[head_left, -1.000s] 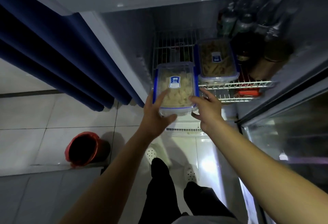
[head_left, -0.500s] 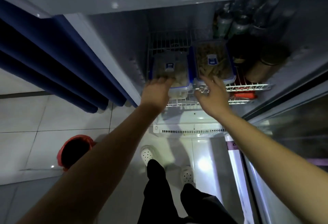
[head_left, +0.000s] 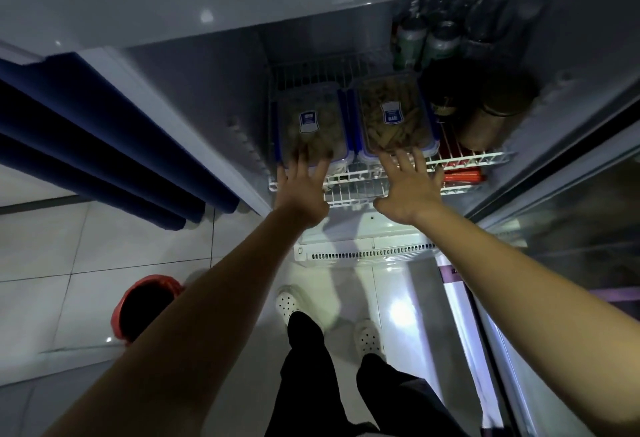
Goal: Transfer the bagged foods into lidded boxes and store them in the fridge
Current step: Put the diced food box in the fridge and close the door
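Two clear lidded boxes with blue clips lie side by side on the white wire shelf point(head_left: 481, 158) of the open fridge. The left box point(head_left: 311, 121) holds pale food, the right box point(head_left: 394, 114) darker strips. My left hand point(head_left: 303, 187) has straight, spread fingers with the tips touching the front of the left box. Stretched flat in the same way, my right hand point(head_left: 408, 183) touches the front edge of the right box with its fingertips. Neither hand grips anything.
Dark jars point(head_left: 485, 114) and bottles point(head_left: 426, 41) stand to the right and behind the boxes. A red item point(head_left: 462, 177) lies on the lower wire shelf. The glass fridge door point(head_left: 571, 246) stands open at right. A red bucket point(head_left: 142, 305) sits on the tiled floor beside blue curtains point(head_left: 104, 145).
The left box went from my hands onto the wire shelf and slid in beside the right box. Both hands opened flat and now only touch the box fronts.
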The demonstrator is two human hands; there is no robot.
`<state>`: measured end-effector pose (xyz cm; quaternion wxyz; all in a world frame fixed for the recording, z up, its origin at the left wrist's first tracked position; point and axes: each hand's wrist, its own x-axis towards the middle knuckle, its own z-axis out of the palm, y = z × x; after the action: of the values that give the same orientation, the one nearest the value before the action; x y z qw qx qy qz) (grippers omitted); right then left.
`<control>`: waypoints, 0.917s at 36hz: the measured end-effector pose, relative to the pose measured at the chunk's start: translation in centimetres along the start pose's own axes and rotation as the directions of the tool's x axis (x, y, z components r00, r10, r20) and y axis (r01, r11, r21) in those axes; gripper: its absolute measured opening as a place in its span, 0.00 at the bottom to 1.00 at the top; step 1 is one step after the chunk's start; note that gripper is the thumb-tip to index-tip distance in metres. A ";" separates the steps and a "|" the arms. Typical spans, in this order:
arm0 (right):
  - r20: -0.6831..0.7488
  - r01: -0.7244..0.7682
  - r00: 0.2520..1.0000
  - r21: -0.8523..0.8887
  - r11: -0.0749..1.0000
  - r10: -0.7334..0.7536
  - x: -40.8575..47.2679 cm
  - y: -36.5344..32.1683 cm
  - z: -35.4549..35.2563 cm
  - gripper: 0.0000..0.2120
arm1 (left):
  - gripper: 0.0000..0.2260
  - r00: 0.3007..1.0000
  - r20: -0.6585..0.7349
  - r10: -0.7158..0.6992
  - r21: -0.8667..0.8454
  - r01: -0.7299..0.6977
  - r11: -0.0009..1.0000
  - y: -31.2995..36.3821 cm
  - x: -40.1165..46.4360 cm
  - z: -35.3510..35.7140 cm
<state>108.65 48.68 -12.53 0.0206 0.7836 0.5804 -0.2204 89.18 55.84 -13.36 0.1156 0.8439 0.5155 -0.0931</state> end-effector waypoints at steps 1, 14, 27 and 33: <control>0.003 0.002 1.000 0.003 1.000 -0.002 0.0 0.0 0.0 0.45 | 0.42 1.000 -0.006 0.006 -0.025 -0.006 1.000 -0.1 -0.1 0.0; 0.023 0.006 1.000 0.001 1.000 -0.006 -0.1 -0.1 0.0 0.46 | 0.44 0.995 -0.014 0.096 -0.166 -0.097 0.981 -1.5 0.1 -0.5; 0.092 0.094 0.992 -0.117 0.989 -0.084 -2.3 1.3 -1.8 0.46 | 0.46 0.996 0.077 0.040 -0.005 -0.040 0.999 -1.1 -0.4 -1.7; -0.073 0.063 0.996 0.128 0.990 -0.054 -11.2 3.0 -4.3 0.42 | 0.43 0.996 0.081 0.045 -0.165 -0.031 0.986 3.3 -5.7 -5.4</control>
<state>110.28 38.87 -5.22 -0.0572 0.7732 0.5878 -0.2311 89.77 51.13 -6.29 0.2078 0.8366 0.5000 -0.0837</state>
